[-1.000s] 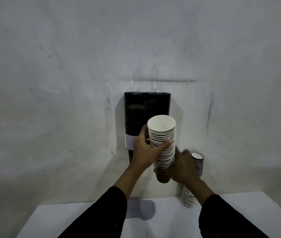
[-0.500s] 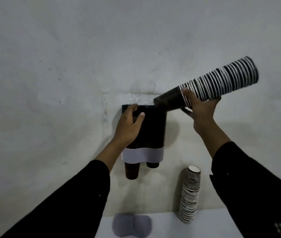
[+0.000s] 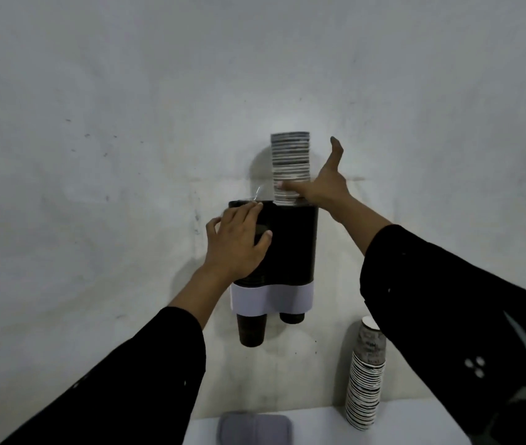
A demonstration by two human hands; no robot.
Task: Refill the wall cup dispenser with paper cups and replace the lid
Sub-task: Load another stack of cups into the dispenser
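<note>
Black, double-tube wall cup dispenser (image 3: 290, 245) with a white band, fixed to the wall; one dark cup protrudes below each tube. Two stacks of striped paper cups: one (image 3: 290, 168) upright in the right tube's mouth, previously held tilted above it; one (image 3: 366, 374) on the white desk (image 3: 319, 425). Left hand (image 3: 239, 242) lies spread on the dispenser; right hand (image 3: 322, 184), fingers apart, touches the inserted stack.

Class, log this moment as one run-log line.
stage: loading | cup stack: upright, partly in dispenser right tube | right hand: fingers on stack | left hand: steadies dispenser | lid: off
</note>
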